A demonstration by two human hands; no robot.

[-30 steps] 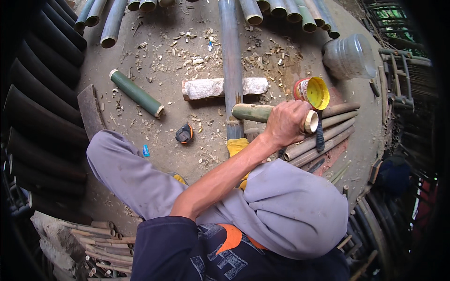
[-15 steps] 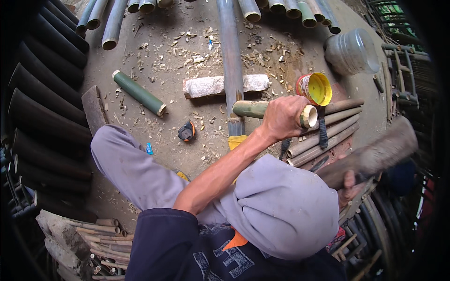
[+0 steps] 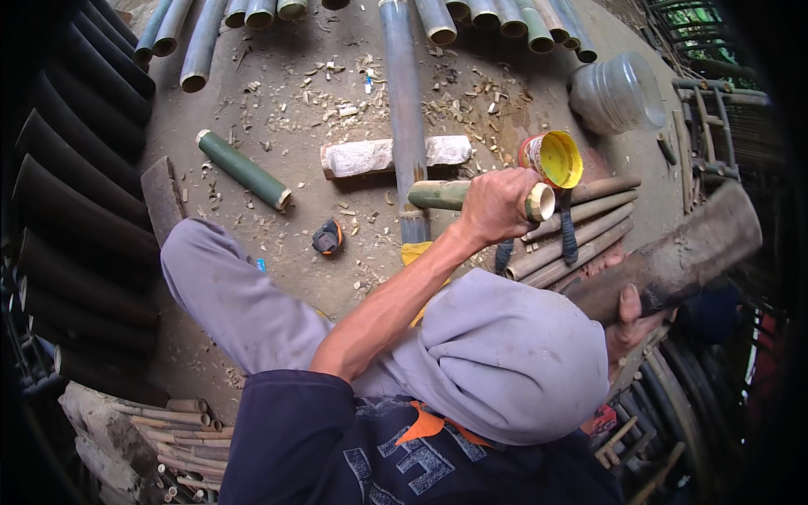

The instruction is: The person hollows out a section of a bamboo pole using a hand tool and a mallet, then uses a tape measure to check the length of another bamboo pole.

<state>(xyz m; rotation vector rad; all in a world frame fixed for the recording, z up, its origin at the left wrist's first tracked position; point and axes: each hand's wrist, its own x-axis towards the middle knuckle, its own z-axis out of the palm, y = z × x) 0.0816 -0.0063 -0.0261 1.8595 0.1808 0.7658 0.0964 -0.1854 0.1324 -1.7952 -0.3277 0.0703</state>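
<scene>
My left hand (image 3: 502, 204) is closed round a short green bamboo piece (image 3: 439, 194) with a pale cut end. The far end of that piece overlaps the long grey bamboo pole (image 3: 402, 101), though I cannot tell if they touch. This pole lies over a whitish wooden block (image 3: 358, 156) and runs toward me, with yellow cloth (image 3: 416, 252) at its near end. At the right, beside my raised knee, my right hand (image 3: 631, 324) grips a thick dark wooden billet (image 3: 686, 252), held tilted upward. The billet hides part of the fingers.
A green bamboo length (image 3: 244, 168) and a tape measure (image 3: 328, 236) lie on the ground left of the pole. At the right are a yellow-lined tin (image 3: 555, 158), a clear plastic jar (image 3: 619, 94) and several bamboo sticks (image 3: 581, 244). Dark bamboo poles (image 3: 84, 194) line the left side.
The whole view has shifted slightly. The dark billet has risen a little and swung outward to the right in my right hand. My left hand keeps its hold on the bamboo piece.
</scene>
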